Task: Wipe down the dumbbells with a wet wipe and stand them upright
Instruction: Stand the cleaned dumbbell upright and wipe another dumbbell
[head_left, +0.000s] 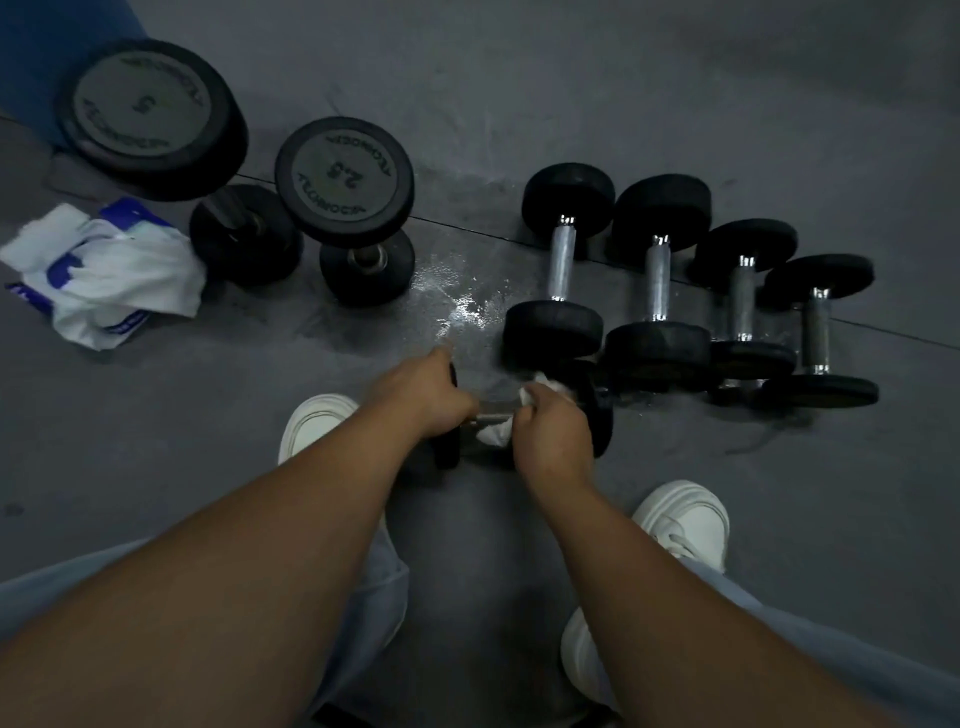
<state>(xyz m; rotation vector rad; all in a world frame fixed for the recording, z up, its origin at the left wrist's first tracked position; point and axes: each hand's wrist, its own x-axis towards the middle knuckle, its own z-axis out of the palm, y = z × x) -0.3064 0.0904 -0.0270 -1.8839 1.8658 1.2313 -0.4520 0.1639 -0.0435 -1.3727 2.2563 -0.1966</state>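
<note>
A person crouches over a small black dumbbell with a metal handle (598, 410), which lies on its side on the dark grey rubber floor (571, 78), just ahead of the left white shoe (317, 421) and the right white shoe (685, 519). The left hand (426, 395) has its grip curled round the handle beside the left-hand weight. The right hand (550, 441) has its grip closed on a crumpled white wet wipe (496, 435), pinching it against the handle close to the right-hand weight. Bits of the wipe show above and below the fingers.

Just beyond the held dumbbell, a row of four black dumbbells with silver handles (658, 280) lies flat, side by side, with the handles pointing away from the person. The nearest weights of that row sit just beside the right hand.

To the left, a glistening wet patch (457, 306) marks the floor. Past it two dumbbells stand upright on end: a black dumbbell marked 2.5 (345, 176) and, farther left, a larger black dumbbell marked 5 (150, 114). A rumpled white-and-blue wipe packet (104, 275) lies at the far left, beside the standing pair.
</note>
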